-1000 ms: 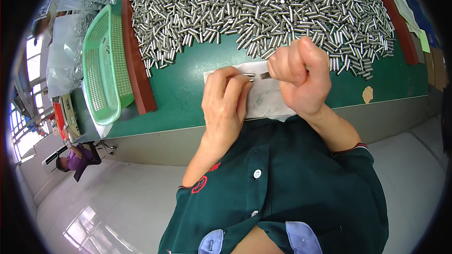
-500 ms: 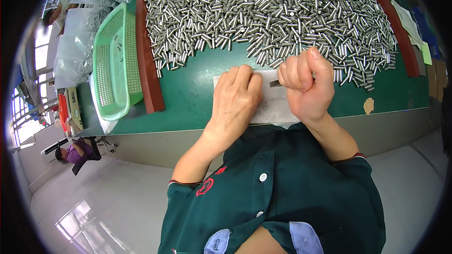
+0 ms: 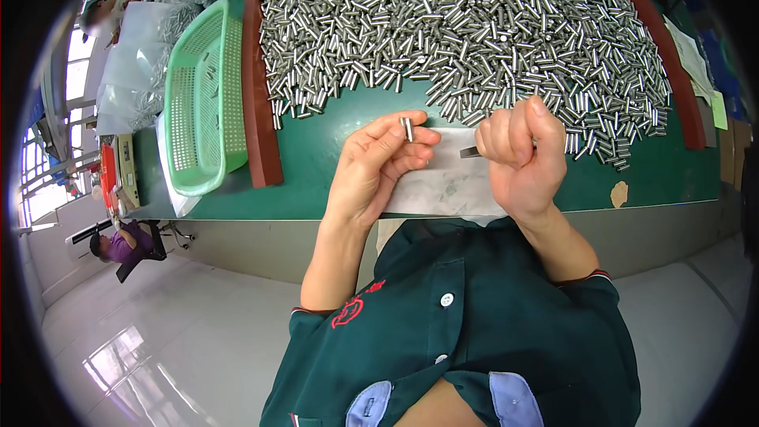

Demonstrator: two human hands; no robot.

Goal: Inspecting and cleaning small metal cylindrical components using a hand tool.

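My left hand (image 3: 378, 168) pinches a short silver metal pin (image 3: 408, 128) upright between thumb and fingertips. It hovers over a white sheet (image 3: 447, 186) on the green table (image 3: 316, 160). My right hand (image 3: 518, 154) is closed in a fist around a small dark metal tool (image 3: 469, 152), whose tip pokes out to the left toward the pin. Just behind both hands spreads a big heap of the same silver pins (image 3: 466, 28).
A light green plastic basket (image 3: 202, 103) sits left of a red-brown rail (image 3: 259, 87). Another red-brown rail (image 3: 664, 47) bounds the heap on the right. Clear bags of parts (image 3: 150, 39) lie far left. A seated person (image 3: 118, 241) is on the floor area at lower left.
My left hand has turned palm-up and lifted a pin between its fingertips. My right fist stays by the white sheet with the tool tip still pointing left.
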